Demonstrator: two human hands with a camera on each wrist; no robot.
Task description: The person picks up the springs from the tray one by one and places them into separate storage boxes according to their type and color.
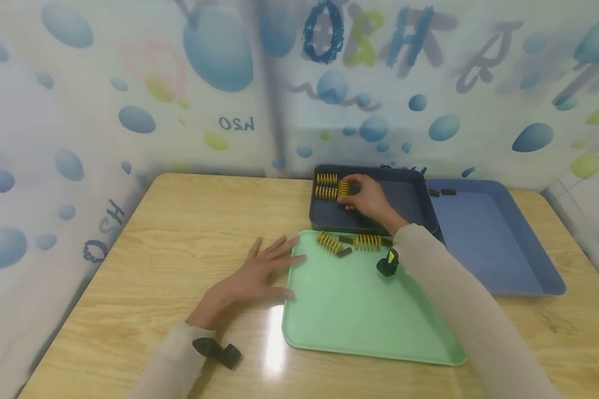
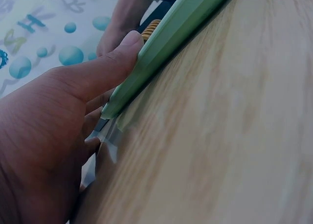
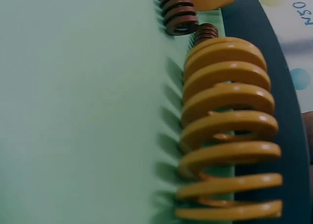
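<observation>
My right hand [image 1: 371,199] pinches a yellow coil spring [image 1: 344,189] between thumb and fingers, over the left part of the dark tray [image 1: 404,213]. Two more yellow springs lie in that tray, an upper one [image 1: 326,179] and a lower one [image 1: 325,193], just left of the held spring. My left hand [image 1: 252,280] spreads its fingers at the left edge of the green tray [image 1: 359,310]; its thumb [image 2: 110,70] touches the rim in the left wrist view. Along the green tray's far side lie two yellow springs [image 1: 329,243] [image 3: 230,131] and several small brown springs [image 3: 178,11].
A blue tray [image 1: 494,244] stands on the right, with two small dark springs [image 1: 448,192] at its far left corner. The trays sit close together on a wooden table [image 1: 204,216]. A patterned wall covering [image 1: 179,138] rises behind the table.
</observation>
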